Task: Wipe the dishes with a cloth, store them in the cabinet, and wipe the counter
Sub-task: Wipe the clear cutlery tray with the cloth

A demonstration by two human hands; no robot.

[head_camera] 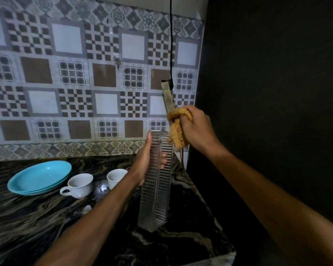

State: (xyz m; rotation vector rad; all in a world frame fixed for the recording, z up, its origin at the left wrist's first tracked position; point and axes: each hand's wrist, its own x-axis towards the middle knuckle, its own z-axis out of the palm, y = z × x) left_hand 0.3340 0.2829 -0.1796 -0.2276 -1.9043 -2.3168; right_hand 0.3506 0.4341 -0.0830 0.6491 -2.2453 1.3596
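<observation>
Head view. At the centre of the frame, we observed the left hand (145,162) holding a clear ribbed tray (155,181) on edge above the dark marbled counter (37,212). The palm lay against the tray's left face with the index finger extended along its upper left edge, while the remaining fingertips (163,161) showed through the transparent wall on the far side, so the grip wrapped the upper half of the tray and left its lower half hanging free toward the bottom centre. The right hand (193,127), right of centre, was closed firmly around a bunched yellow cloth (176,129); the cloth protruded from the left side of the fist and hung just beside the tray's upper right corner, though we could not tell whether cloth and tray touched. In the lower left quarter, we noted two stacked blue plates (39,177) resting on the counter, with a white cup (78,186) just to their right and a second white cup (114,176) partly hidden behind the left wrist. A patterned tiled wall (65,73) filled the upper left of the frame, and a black cable (171,39) hung down it at upper centre.
</observation>
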